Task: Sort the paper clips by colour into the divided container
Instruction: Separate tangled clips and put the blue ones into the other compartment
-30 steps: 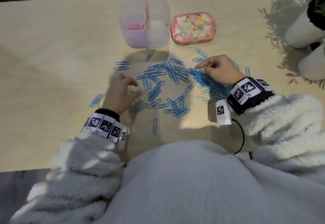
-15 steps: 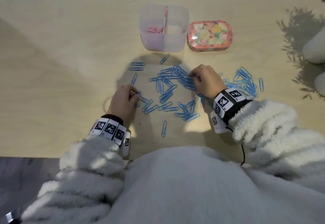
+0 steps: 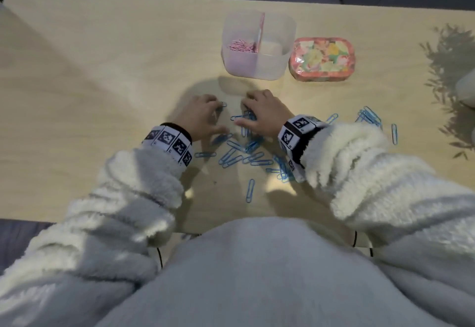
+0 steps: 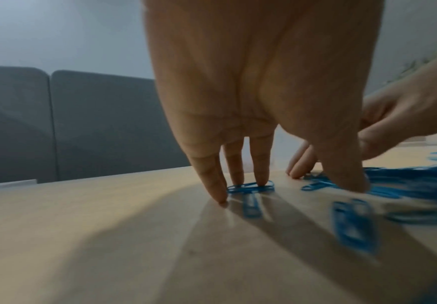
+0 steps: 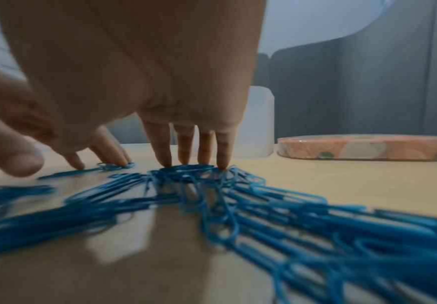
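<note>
Blue paper clips (image 3: 240, 156) lie scattered on the wooden table (image 3: 102, 82) before me. My left hand (image 3: 203, 117) and right hand (image 3: 262, 113) lie side by side over the pile, fingers straight and tips down on the clips. In the left wrist view the left fingertips (image 4: 261, 181) press a blue clip (image 4: 251, 188). In the right wrist view the right fingertips (image 5: 204, 160) press into a heap of blue clips (image 5: 212, 185). The clear divided container (image 3: 258, 46) stands just beyond the hands, with pink clips (image 3: 241, 45) in its left compartment.
A flowered pink tin (image 3: 322, 59) sits right of the container. More blue clips (image 3: 370, 118) lie apart at the right, and one lone clip (image 3: 250, 190) lies near the table's front edge. A white pot (image 3: 466, 87) shows at the far right edge.
Both hands have moved inward and forward, sweeping blue clips together toward the container. The left hand's fingers, curled before, now lie straight on the table. The view has shifted too.
</note>
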